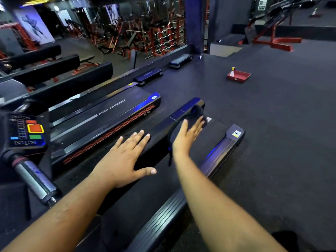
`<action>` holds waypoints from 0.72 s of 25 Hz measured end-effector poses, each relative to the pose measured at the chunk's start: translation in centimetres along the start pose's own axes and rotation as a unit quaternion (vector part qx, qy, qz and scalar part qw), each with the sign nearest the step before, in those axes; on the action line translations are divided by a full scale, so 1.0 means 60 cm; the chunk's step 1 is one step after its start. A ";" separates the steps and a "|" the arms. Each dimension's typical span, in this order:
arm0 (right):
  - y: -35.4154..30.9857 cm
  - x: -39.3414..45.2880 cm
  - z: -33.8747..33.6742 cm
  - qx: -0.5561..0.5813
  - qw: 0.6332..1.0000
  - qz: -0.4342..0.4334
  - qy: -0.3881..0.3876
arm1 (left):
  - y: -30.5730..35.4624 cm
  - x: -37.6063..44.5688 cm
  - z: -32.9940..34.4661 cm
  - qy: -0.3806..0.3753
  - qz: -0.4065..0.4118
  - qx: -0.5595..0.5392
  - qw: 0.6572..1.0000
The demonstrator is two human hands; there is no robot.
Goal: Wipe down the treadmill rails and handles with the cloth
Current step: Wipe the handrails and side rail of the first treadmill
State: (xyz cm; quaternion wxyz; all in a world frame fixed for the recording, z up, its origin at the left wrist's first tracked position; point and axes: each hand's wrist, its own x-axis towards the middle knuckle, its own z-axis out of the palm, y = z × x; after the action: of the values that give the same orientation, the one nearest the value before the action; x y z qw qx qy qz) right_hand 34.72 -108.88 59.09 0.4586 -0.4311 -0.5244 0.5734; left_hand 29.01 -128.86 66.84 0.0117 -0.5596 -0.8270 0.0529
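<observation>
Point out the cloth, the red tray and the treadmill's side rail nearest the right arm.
cloth (179, 127): head view, the dark fabric just left of the right hand's fingers.
red tray (241, 78): head view, its near wall.
side rail (221, 151): head view, the ribbed top past the right forearm.

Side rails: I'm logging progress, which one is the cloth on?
The left side rail, under the right hand pressing the dark cloth; the right side rail lies bare.

open floor (272, 124) right, neighbouring treadmill (109, 120) left (close)
</observation>
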 end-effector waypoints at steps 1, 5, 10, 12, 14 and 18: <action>0.020 -0.048 0.007 0.008 0.999 0.011 -0.032 | 0.000 0.000 0.000 0.001 0.000 -0.001 1.000; 0.007 0.014 -0.006 -0.043 0.996 -0.070 -0.034 | 0.001 0.000 -0.001 0.001 -0.003 -0.006 1.000; -0.049 0.115 -0.026 -0.225 0.961 -0.155 -0.028 | 0.005 -0.001 -0.003 -0.002 -0.009 -0.013 1.000; -0.044 0.029 -0.027 -0.310 0.902 -0.282 -0.102 | 0.008 -0.001 -0.006 -0.007 -0.009 -0.013 1.000; -0.038 0.004 -0.051 -0.384 0.823 -0.375 -0.186 | 0.006 -0.003 -0.007 -0.002 -0.009 -0.005 1.000; -0.082 0.067 -0.069 -0.468 0.829 -0.276 -0.132 | 0.014 -0.034 -0.003 0.017 -0.028 0.042 0.999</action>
State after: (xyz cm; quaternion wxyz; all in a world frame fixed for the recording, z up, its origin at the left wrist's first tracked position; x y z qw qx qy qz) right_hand 38.30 -103.94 63.60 0.2676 -0.3512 -0.8827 0.1607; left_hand 30.53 -130.42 67.00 0.0510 -0.5364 -0.8388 0.0776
